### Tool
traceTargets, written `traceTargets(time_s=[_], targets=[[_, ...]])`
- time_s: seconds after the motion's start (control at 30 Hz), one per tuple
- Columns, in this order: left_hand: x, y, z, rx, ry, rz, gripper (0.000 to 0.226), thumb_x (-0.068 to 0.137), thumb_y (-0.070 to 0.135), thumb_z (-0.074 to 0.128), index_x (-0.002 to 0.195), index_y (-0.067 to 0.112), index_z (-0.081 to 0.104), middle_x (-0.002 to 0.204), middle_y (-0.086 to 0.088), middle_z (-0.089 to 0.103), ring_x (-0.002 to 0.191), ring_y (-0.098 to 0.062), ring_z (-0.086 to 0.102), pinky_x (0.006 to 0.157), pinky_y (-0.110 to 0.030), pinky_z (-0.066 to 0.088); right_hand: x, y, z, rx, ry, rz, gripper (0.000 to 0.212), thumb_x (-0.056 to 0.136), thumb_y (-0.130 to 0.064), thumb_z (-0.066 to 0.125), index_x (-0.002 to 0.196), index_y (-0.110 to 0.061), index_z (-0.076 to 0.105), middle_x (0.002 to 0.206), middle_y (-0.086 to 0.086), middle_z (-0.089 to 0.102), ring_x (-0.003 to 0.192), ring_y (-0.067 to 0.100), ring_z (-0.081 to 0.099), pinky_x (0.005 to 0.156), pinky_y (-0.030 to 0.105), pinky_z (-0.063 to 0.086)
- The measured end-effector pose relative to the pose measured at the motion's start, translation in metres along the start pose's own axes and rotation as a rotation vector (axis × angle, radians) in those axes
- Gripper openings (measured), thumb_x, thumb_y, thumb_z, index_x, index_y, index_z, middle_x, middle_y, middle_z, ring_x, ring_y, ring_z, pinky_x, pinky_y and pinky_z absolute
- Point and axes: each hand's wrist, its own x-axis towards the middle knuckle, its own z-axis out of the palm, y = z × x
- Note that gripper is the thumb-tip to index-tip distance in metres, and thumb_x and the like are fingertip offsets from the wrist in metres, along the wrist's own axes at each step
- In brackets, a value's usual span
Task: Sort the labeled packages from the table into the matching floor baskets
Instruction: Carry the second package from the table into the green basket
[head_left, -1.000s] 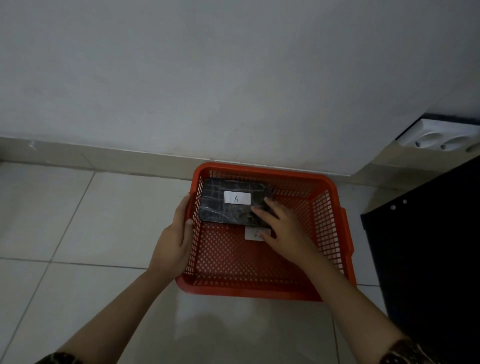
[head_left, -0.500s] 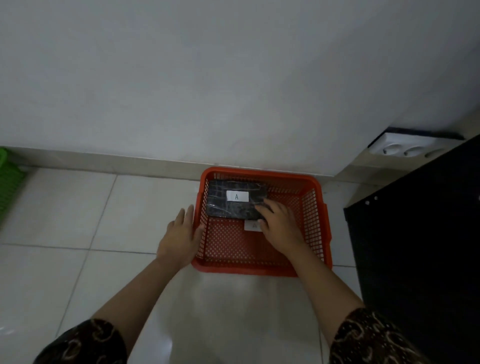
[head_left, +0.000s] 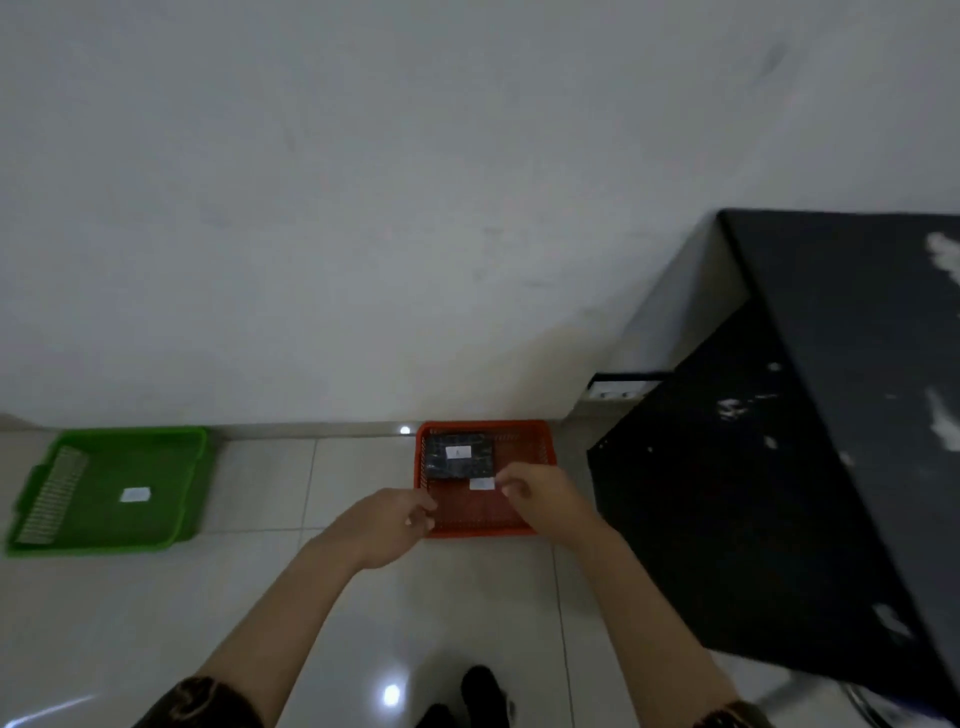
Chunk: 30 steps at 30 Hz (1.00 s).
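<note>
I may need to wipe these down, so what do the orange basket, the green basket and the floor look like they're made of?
Orange basket: likely molded plastic, its walls perforated in a grid. Green basket: probably plastic too, with a slotted side and thick rim. Floor: glossy tile, perhaps ceramic, with grout lines and bright light reflections.

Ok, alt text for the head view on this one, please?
A dark wrapped package with a white label lies in an orange basket on a tiled floor by a wall; the person's left hand and right hand hover above it, empty. A green basket sits left.
</note>
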Motion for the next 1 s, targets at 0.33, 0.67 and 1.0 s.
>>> traceTargets(time_s=[0.33,0.67,1.0], targets=[[-0.156,0.209,-0.05,0.002,0.27,0.471,0.03,0.093,0.031,0.053,0.123,0.032,0.057,0.108,0.009,0.063,0.094,-0.007,0.061,0.084,-0.028,0.048,-0.286,-0.077,-0.149,0.078,0.491,0.081,0.029,0.095,-0.026,0.052,0.123,-0.029,0.056,0.105,-0.007,0.062,0.091,0.006,0.06,0.081,0.023,0.05],[-0.224,0.459,0.138,0.249,-0.12,1.062,0.022,0.09,0.028,0.057,0.109,0.038,0.063,0.095,0.024,0.065,0.085,0.007,0.061,0.072,-0.013,0.049,-0.573,0.058,-0.147,0.109,1.097,0.588,0.022,0.093,-0.021,0.055,0.113,-0.025,0.063,0.101,-0.005,0.068,0.087,0.009,0.062,0.08,0.029,0.053],[-0.285,0.646,0.371,0.461,-0.354,1.273,0.022,0.09,0.036,0.054,0.111,0.036,0.06,0.099,0.019,0.065,0.087,0.006,0.059,0.081,-0.023,0.053,-0.788,0.225,-0.169,0.099,1.385,0.827,0.008,0.09,-0.024,0.058,0.089,-0.022,0.066,0.085,-0.008,0.068,0.074,0.008,0.062,0.066,0.031,0.052]])
